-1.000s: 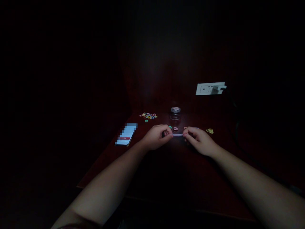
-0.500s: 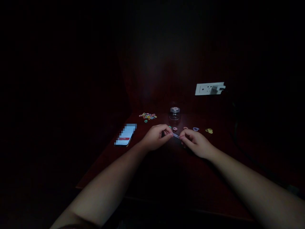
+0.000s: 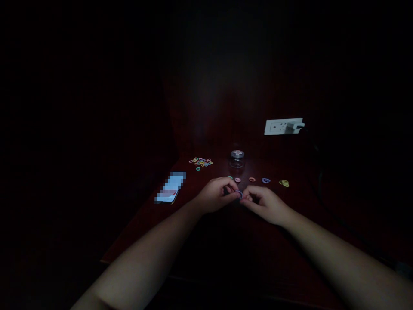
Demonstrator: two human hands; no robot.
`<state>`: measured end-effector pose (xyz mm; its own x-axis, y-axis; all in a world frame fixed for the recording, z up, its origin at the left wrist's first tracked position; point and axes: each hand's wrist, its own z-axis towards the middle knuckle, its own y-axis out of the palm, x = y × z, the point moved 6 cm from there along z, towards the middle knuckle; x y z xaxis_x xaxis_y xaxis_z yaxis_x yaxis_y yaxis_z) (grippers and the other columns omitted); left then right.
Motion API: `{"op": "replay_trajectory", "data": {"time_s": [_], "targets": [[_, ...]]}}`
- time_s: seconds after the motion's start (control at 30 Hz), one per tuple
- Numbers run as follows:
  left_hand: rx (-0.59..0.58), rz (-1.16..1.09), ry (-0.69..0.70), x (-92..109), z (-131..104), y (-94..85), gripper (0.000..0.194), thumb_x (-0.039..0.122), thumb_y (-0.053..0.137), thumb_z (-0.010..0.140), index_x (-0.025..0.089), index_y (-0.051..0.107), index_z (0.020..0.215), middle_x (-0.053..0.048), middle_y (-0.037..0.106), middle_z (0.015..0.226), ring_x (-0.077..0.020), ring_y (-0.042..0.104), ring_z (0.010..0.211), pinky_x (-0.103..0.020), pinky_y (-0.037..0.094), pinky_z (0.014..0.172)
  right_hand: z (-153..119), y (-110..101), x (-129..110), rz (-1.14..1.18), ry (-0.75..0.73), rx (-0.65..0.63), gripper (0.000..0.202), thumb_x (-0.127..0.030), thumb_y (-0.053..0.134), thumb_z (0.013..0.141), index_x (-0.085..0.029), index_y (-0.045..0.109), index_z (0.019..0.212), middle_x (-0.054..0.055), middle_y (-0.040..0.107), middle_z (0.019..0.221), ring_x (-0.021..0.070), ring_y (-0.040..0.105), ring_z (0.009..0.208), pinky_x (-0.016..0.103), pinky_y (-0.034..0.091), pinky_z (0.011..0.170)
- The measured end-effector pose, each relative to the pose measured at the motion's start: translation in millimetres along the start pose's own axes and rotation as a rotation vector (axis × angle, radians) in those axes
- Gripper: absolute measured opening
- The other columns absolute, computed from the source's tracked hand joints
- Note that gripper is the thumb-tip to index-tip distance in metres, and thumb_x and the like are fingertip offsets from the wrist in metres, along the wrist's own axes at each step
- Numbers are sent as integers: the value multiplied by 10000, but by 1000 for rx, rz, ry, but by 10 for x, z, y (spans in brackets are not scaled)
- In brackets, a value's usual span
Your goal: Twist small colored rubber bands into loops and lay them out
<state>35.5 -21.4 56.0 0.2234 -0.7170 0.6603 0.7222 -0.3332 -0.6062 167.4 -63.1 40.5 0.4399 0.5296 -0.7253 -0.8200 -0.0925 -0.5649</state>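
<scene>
Between my fingertips is a small purple band point(image 3: 239, 195). My left hand point(image 3: 217, 195) pinches its left side, and my right hand point(image 3: 265, 204) pinches its right side. Just beyond the hands lies a row of small bands: a green one point(image 3: 230, 177) partly hidden by my left hand, a pink one point(image 3: 238, 180), an orange-red one point(image 3: 252, 179), purple ones point(image 3: 266, 181) and yellow ones point(image 3: 284, 183). A loose pile of several mixed-colour bands point(image 3: 202, 162) lies farther back on the left.
A clear lidded jar point(image 3: 237, 159) stands behind the row. A lit phone point(image 3: 171, 187) lies left on the dark red table point(image 3: 145, 228). A wall socket point(image 3: 283, 126) holds a plug, its cable running down the right side.
The purple band was stretched between my hands and is now slack and rounder. Both hands sit slightly lower in view, closer together, and the whole scene has shifted down a little.
</scene>
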Motion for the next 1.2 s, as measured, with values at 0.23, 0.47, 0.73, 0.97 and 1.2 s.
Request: {"op": "replay_trajectory", "data": {"time_s": [0.23,0.47,0.73,0.97,1.2], "targets": [[-103,-12,-47,-51,-5,73,218,353,615,819,136,641,820,-12,616,742,-79,506,625,-186,388,564,-7,-30,6,-30,-11,28,238,-359,555,863,-167,548,723,-20,470,619,111,424,568,232,366,524],[-138,4,-42,-52,-20,83,173,314,600,817,142,625,819,5,585,700,-71,477,591,-178,368,532,-7,-77,0,-80,-14,53,258,-337,457,926,-171,553,754,5,546,656,128,490,605,244,390,569],[-33,-95,-143,-62,-18,30,131,246,608,768,136,554,813,36,514,637,-42,406,488,-148,298,430,0,-92,4,-91,-22,81,252,-340,449,931,-176,567,779,1,555,655,131,510,604,244,404,572],[-3,-176,-112,-46,5,15,134,117,569,705,120,591,837,22,531,683,-44,429,541,-147,326,483,14,-105,24,-166,-21,97,252,-331,468,914,-168,616,791,8,568,666,137,510,609,247,382,553],[-20,-159,-129,-56,14,22,164,61,520,647,108,610,776,39,495,607,-47,401,523,-158,300,483,16,-124,-13,-210,-52,102,268,-302,467,907,-172,596,712,3,550,642,138,511,608,259,391,582]]}}
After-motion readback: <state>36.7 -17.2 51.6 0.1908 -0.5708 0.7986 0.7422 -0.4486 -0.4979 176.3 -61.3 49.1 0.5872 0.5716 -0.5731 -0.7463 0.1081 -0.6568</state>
